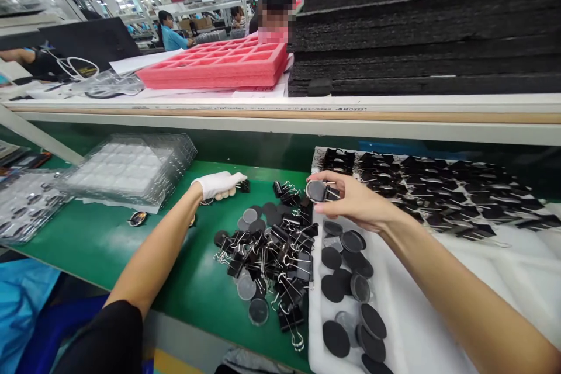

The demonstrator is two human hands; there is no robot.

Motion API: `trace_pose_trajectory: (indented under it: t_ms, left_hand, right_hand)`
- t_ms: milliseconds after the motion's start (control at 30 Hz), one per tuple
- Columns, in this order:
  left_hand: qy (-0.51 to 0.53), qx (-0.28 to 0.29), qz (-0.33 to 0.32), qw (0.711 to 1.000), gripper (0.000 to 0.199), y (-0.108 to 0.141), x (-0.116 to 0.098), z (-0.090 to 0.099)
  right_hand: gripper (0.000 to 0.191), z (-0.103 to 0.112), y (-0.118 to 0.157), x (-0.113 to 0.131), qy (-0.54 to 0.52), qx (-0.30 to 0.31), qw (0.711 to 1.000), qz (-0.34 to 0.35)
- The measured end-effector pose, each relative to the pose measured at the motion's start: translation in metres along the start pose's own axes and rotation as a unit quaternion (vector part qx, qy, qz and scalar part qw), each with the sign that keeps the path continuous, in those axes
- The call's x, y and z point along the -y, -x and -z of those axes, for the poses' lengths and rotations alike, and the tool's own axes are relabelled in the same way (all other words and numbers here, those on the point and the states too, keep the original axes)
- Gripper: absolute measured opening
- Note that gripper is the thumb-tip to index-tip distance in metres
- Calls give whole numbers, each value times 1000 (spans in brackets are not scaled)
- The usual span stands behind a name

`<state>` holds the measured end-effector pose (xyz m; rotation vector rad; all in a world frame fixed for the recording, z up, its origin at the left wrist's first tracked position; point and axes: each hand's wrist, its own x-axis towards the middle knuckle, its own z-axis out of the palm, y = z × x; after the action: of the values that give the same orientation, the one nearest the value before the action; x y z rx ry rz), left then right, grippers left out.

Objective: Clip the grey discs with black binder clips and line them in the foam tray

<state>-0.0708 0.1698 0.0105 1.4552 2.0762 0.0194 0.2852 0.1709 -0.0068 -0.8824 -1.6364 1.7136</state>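
Observation:
My left hand (pixel 219 185), in a white glove with bare fingertips, is closed on a black binder clip (pixel 243 186) above the green table (pixel 99 245). My right hand (pixel 346 198) is bare and grips a round dark disc (pixel 315 190) with a black clip at its side, over the corner of a white foam tray (pixel 316 310). Between and below my hands lies a heap of black binder clips (pixel 280 245) with silver handles. Round discs (pixel 258 311) lie around the heap. More dark discs (pixel 335 288) rest in the foam tray.
Rows of clipped pieces (pixel 412 184) fill the right back. Clear plastic trays (pixel 135 163) stand at left, with a small round part (pixel 137 218) nearby. A shelf edge (pixel 263 123) crosses above, bearing pink foam (pixel 219 67) and a black foam stack (pixel 421 29). People sit beyond.

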Motion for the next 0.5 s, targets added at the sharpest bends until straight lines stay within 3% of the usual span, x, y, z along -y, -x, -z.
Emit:
trace_pose_trajectory:
  t_ms: [100, 133, 200, 267, 333, 400, 433, 500]
  left_hand:
    - [-97, 43, 7, 994, 83, -3, 4, 15]
    - [-125, 23, -3, 992, 86, -4, 1, 20]
    - [-140, -103, -28, 984, 89, -8, -11, 24]
    - [-110, -277, -40, 954, 85, -15, -27, 17]
    - [-82, -375, -23, 923, 73, -25, -41, -1]
    - [-78, -405, 6, 911, 65, -36, -48, -22]
    - [-77, -408, 20, 910, 63, -40, -49, -32]
    - [-69, -405, 44, 910, 63, -48, -45, -45]
  right_hand:
    - [49, -19, -10, 1, 88, 6, 996, 21]
    - [46, -26, -16, 3, 126, 4, 991, 40]
    - [38, -40, -33, 9, 225, -3, 970, 90]
    - [31, -55, -55, 16, 365, -7, 921, 133]
    - [28, -66, -80, 24, 523, 9, 839, 148]
    - [31, -73, -104, 29, 628, 44, 764, 143]
    - [32, -75, -115, 31, 653, 65, 741, 138]
    - [36, -75, -135, 31, 667, 106, 726, 129]
